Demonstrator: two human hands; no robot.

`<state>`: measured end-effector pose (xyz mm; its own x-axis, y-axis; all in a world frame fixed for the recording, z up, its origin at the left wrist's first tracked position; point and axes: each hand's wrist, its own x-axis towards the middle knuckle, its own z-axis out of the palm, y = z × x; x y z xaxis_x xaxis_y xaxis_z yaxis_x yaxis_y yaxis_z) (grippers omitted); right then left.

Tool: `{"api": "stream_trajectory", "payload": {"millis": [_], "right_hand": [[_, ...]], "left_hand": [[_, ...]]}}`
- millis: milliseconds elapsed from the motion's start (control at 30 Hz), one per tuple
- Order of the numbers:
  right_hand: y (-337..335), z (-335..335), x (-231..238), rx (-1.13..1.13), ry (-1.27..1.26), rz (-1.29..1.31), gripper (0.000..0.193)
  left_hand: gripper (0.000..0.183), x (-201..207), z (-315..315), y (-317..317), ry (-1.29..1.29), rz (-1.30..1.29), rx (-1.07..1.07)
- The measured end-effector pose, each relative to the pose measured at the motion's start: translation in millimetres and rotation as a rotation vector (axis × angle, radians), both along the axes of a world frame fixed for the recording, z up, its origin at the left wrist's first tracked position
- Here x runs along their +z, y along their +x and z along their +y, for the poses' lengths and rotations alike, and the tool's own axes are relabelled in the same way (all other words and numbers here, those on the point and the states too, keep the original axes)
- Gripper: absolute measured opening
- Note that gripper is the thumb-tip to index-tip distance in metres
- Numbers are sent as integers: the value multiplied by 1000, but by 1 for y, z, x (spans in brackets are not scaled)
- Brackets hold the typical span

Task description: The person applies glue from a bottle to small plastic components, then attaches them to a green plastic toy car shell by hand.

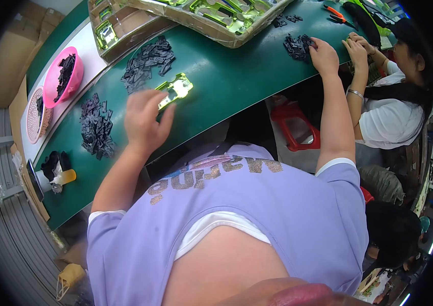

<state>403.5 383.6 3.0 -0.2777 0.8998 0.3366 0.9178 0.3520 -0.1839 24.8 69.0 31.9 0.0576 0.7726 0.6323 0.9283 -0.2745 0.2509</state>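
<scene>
My left hand (147, 121) is over the green table, its fingers slightly blurred and its thumb spread apart from them. Beside the fingers and partly behind them lies a shiny lime-green frame part (181, 87) with cut-outs. My right hand (324, 57) reaches to a small pile of black plastic pieces (297, 47), its fingertips pinched together at the pile's edge. Whatever is between those fingertips is too small to make out. Larger piles of similar black strips (147, 61) and black pieces (95, 126) flank my left hand.
Cardboard trays (237, 41) of green parts stand at the far side. On the left are a pink bowl (77, 76) and a pale pink basket (33, 125), with a yellow-capped bottle (66, 177) nearer. Orange-handled pliers (334, 12) lie far right, near a co-worker (395, 120).
</scene>
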Motion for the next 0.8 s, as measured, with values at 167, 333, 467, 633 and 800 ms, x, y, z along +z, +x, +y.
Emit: {"api": "stream_trajectory", "payload": {"millis": [167,333,467,633,800], "right_hand": [[0,18,-9,-21,89,-250,31],[18,26,-1,-134,133,-266,37],[18,19,16,-226,0,187,42],[-14,-44,38,-51,-421,1016,40],[-85,-120,44,492,-1027,1465,41]], "left_hand": [[29,-9,18,-22,-206,-89,203],[30,-6,31,-31,-525,-242,211],[41,-3,25,-32,-557,-197,216],[47,10,17,-23,-297,-68,292],[38,-16,32,-33,-267,-93,27]]}}
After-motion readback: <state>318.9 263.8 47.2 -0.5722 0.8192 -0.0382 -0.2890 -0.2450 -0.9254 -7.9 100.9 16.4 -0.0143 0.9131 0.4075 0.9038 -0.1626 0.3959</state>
